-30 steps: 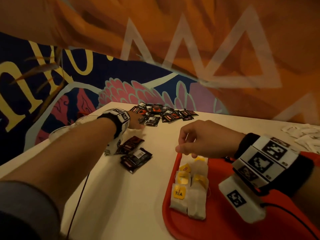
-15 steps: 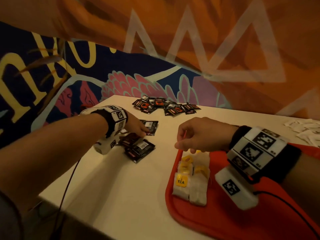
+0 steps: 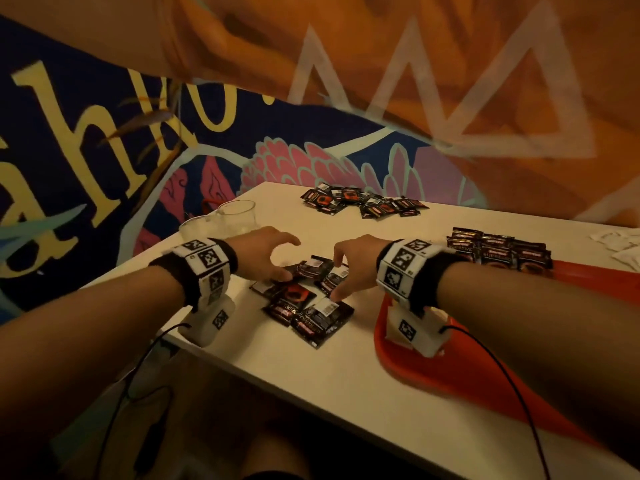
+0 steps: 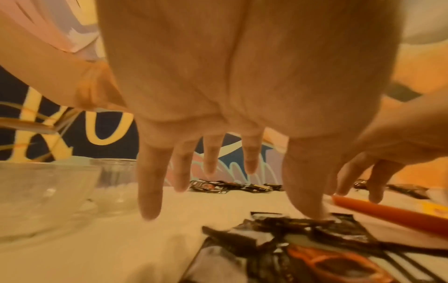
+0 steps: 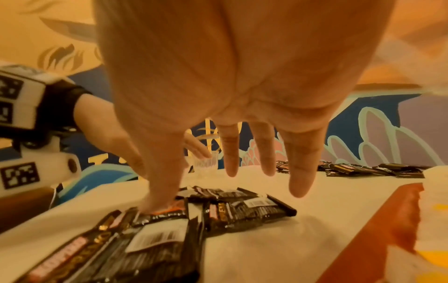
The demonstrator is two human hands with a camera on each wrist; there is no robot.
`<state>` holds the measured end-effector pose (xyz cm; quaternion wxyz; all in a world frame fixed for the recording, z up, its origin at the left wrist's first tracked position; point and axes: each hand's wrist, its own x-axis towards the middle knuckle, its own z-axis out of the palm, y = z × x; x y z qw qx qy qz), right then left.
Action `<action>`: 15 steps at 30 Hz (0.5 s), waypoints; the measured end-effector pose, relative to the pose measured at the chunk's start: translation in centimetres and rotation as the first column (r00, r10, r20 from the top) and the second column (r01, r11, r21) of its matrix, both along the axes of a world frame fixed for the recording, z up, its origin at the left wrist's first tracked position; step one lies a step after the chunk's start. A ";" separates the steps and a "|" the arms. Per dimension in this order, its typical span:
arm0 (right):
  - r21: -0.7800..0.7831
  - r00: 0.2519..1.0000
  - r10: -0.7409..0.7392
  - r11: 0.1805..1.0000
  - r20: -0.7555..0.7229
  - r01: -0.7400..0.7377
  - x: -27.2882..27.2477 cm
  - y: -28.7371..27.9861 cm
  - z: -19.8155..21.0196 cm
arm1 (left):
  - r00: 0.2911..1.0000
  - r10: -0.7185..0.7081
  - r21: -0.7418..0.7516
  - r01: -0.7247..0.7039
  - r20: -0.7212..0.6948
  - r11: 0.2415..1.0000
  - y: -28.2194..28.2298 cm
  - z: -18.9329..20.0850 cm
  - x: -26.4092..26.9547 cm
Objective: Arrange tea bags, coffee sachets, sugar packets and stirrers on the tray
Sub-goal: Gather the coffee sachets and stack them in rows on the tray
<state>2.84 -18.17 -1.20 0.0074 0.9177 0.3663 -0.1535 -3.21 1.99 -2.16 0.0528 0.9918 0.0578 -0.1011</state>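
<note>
Where the red tray (image 3: pixel 460 382) lies on the white table (image 3: pixel 311 368), items are listed relative to it. Loose coffee sachets (image 3: pixel 304 299): about five, overlapping, just left of the tray. Left hand (image 3: pixel 263 252): fingers spread and straight, thumb tip pressing one sachet, gripping nothing. Right hand (image 3: pixel 353 261): fingers spread, thumb tip on a sachet, gripping nothing. Second sachet heap (image 3: pixel 363 204): far side of the table, count unclear. Stacked sachets (image 3: pixel 498 251): at the tray's far end. Glasses (image 3: pixel 221 220): two, well left. White packets (image 3: pixel 620 244): beyond the tray, count unclear.
</note>
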 end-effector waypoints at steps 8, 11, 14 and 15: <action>-0.166 0.997 0.076 0.983 -0.005 -0.076 -0.1 2.5 -2.7 | 0.971 -0.101 0.043 0.113 -0.217 0.993 -2.2 -1.5 1.2; -0.121 0.999 0.032 0.992 -0.011 -0.033 0.1 2.5 -2.7 | 0.987 -0.082 -0.010 0.082 -0.139 0.997 -2.2 -1.9 1.0; -0.063 0.998 -0.012 0.998 -0.055 0.009 0.1 2.3 -2.8 | 0.995 -0.056 -0.107 0.047 -0.077 0.993 -1.9 -2.4 0.1; -0.037 0.997 -0.026 0.999 -0.067 0.023 0.1 2.2 -2.8 | 0.997 -0.043 -0.138 0.034 -0.059 0.990 -1.9 -2.5 -0.3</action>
